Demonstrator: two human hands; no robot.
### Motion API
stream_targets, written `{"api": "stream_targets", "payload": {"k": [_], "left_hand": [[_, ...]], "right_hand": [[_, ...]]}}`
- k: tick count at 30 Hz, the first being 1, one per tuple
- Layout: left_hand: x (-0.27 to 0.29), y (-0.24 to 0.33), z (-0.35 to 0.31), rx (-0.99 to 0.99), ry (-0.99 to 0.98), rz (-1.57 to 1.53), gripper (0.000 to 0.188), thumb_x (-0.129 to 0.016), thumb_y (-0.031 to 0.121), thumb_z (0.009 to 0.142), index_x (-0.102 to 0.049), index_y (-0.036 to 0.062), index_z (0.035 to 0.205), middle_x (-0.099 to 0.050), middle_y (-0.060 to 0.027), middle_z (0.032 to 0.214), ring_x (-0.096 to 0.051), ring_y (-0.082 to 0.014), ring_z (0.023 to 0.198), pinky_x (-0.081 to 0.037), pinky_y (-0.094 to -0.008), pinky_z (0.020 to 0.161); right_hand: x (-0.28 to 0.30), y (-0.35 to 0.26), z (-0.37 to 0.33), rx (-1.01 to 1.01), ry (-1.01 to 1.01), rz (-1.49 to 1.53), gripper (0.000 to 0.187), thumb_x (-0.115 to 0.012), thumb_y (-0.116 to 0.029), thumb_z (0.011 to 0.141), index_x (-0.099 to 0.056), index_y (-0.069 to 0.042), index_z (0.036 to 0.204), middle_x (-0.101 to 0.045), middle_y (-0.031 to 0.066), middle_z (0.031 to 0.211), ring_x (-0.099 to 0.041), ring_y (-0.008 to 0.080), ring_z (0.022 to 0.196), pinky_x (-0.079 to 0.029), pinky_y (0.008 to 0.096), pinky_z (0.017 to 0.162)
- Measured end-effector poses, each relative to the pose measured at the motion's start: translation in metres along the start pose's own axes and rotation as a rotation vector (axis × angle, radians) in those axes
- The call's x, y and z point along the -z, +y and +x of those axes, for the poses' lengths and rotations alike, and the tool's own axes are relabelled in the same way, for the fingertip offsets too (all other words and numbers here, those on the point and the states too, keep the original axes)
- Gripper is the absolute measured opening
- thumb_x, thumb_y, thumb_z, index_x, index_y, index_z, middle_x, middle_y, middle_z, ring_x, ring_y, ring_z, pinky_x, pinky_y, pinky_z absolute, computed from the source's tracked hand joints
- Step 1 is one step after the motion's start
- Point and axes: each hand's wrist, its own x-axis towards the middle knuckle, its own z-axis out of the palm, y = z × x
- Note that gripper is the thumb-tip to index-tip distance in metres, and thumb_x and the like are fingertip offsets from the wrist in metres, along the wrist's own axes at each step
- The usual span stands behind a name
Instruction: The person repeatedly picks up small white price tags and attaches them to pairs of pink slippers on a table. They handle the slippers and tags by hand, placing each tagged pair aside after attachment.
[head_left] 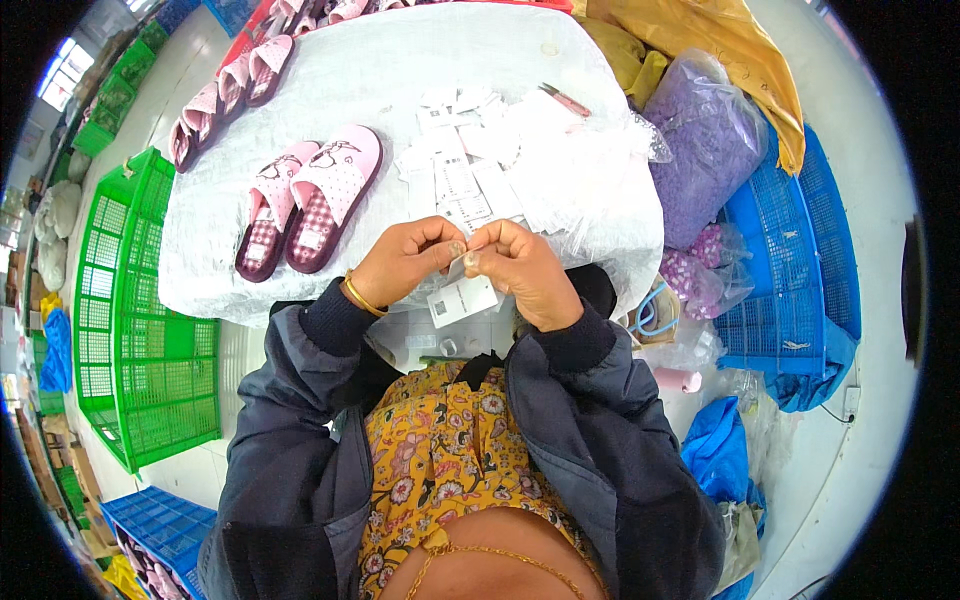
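Both my hands meet at the near edge of the white-covered table (400,75). A white paper hang tag (463,302) dangles below my fingertips. My left hand (405,262) pinches at the tag's top end, thumb against forefinger. Close against it, my right hand (525,272) pinches the same spot; any string between the fingers is too small to make out. Beyond my hands lies a spread of loose white tags (465,185). To the left of them rests a pair of pink slippers (335,185) with dark red checked insoles, side by side.
Small red-handled snips (566,100) lie past the tags. More pink slippers (235,80) line the table's far left edge. A green plastic crate (150,310) stands at left, blue crates (780,270) at right. A clear bag of purple fluffy material (705,135) leans by the table's right side.
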Motion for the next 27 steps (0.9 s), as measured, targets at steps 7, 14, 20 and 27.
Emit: {"api": "stream_targets", "payload": {"k": [7,14,20,27], "left_hand": [[0.005,0.013,0.002,-0.139,0.087,0.316,0.014,-0.062,0.013,0.093,-0.061,-0.001,0.091,-0.057,-0.0035,0.077,-0.05,-0.009,0.07,-0.043,-0.0254,0.064],[0.003,0.027,0.034,-0.157,0.077,0.427,0.014,-0.065,0.014,0.091,-0.064,0.0002,0.093,-0.06,-0.0035,0.079,-0.054,-0.0091,0.073,-0.045,-0.0251,0.066],[0.067,-0.021,0.139,-0.356,0.443,0.97,0.029,-0.07,0.024,0.083,-0.068,0.0068,0.106,-0.062,-0.011,0.1,-0.062,-0.0242,0.083,-0.051,-0.0364,0.073],[0.067,-0.037,0.19,-0.179,0.343,1.397,0.022,-0.064,0.025,0.086,-0.071,0.0122,0.103,-0.065,-0.0087,0.102,-0.063,-0.028,0.099,-0.053,-0.0419,0.079]], "right_hand": [[0.005,-0.003,-0.012,0.348,0.208,-0.657,0.022,-0.07,-0.012,0.09,-0.061,0.0,0.107,-0.066,0.0061,0.097,-0.06,0.0067,0.075,-0.049,0.0236,0.065],[0.013,0.017,0.001,0.152,0.116,-0.022,0.02,-0.07,-0.008,0.09,-0.061,0.0,0.107,-0.067,0.0027,0.093,-0.058,0.005,0.078,-0.047,0.0207,0.068],[0.017,0.018,-0.005,0.117,0.088,-0.104,0.013,-0.07,-0.01,0.091,-0.065,0.0,0.097,-0.064,-0.0029,0.084,-0.054,0.0032,0.076,-0.046,0.0211,0.068],[0.03,0.03,-0.008,0.191,0.127,-0.058,0.012,-0.069,-0.01,0.091,-0.066,-0.001,0.098,-0.063,-0.0027,0.087,-0.053,0.003,0.077,-0.045,0.0207,0.068]]}}
